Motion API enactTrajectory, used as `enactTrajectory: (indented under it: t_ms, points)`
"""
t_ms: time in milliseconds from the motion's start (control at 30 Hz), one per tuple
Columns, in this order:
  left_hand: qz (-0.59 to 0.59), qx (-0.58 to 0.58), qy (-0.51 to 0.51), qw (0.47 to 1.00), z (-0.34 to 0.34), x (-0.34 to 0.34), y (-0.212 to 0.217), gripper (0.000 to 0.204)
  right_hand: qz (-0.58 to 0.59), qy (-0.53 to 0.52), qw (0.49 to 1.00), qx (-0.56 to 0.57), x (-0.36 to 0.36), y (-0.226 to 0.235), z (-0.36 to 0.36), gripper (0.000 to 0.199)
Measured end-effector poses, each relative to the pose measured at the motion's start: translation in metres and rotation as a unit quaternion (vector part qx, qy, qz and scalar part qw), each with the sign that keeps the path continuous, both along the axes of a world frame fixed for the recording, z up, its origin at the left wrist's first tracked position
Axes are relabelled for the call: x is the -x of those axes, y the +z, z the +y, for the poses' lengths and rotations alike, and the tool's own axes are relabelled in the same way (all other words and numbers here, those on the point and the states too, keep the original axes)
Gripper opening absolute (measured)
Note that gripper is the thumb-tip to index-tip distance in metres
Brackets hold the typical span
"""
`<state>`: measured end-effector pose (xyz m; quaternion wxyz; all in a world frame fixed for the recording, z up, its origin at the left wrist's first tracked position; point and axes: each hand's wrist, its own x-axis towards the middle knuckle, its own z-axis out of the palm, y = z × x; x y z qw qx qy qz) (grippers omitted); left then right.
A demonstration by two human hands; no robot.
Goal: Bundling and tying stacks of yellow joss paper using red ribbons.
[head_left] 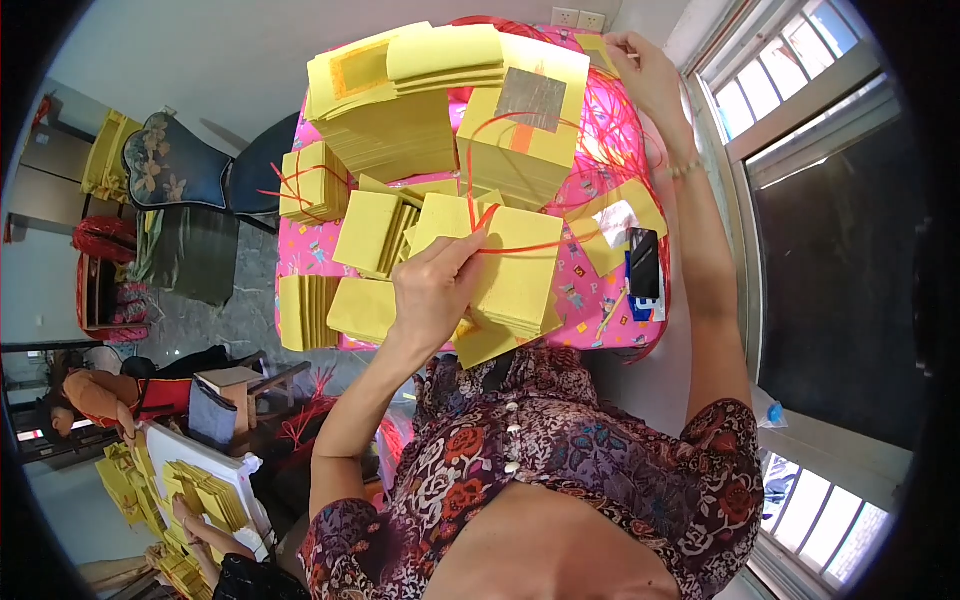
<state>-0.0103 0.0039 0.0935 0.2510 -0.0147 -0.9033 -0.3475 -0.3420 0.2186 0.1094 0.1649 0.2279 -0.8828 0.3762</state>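
On the near middle of the table, a stack of yellow paper sheets (pixel 520 280) has red string (pixel 530 247) running across its top. My left hand (pixel 435 285) lies at the stack's left side, thumb and fingers pinching the string where it crosses. From there a length of string loops up over the taller stack behind. Stretched out to the far right corner, my right hand (pixel 645 75) has its fingers curled together beside a yellow sheet (pixel 597 50). What those fingers hold is too small to make out. Loose red strings (pixel 615 125) lie tangled just left of that forearm.
Taller yellow stacks (pixel 390 135) fill the back of the pink patterned tablecloth (pixel 300 245). A tied bundle (pixel 314 183) sits at left, a black phone (pixel 644 262) at right. Window frames (pixel 800 130) border the right side. Another person's hand (pixel 185 510) rests among yellow papers at lower left.
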Motion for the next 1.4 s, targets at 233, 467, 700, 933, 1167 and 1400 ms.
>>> enactTrajectory:
  t_ms: [233, 467, 700, 933, 1167, 1400]
  points:
    - [0.002, -0.015, 0.002, 1.000, 0.001, 0.003, -0.002, 0.025, -0.105, 0.429, 0.896, -0.051, -0.168, 0.045, -0.022, 0.021]
    - [-0.018, 0.001, 0.006, 1.000, 0.003, 0.005, 0.002, 0.020, 0.031, 0.452, 0.891, -0.020, -0.214, 0.007, -0.043, 0.020]
    - [-0.041, 0.021, -0.019, 0.999, -0.003, 0.012, 0.007, 0.025, -0.050, 0.415, 0.903, 0.102, -0.232, -0.013, -0.045, 0.014]
    - [-0.253, -0.190, -0.099, 0.943, -0.016, 0.017, 0.022, 0.024, -0.162, 0.355, 0.904, 0.177, -0.246, -0.033, -0.043, 0.015]
    - [-0.296, -0.299, -0.166, 0.892, -0.033, 0.031, 0.013, 0.021, -0.120, 0.360, 0.918, 0.113, -0.248, -0.032, -0.042, 0.012]
    - [-0.294, -0.333, -0.130, 0.887, -0.032, 0.042, 0.008, 0.017, -0.050, 0.411, 0.905, 0.100, -0.243, -0.033, -0.045, 0.014]
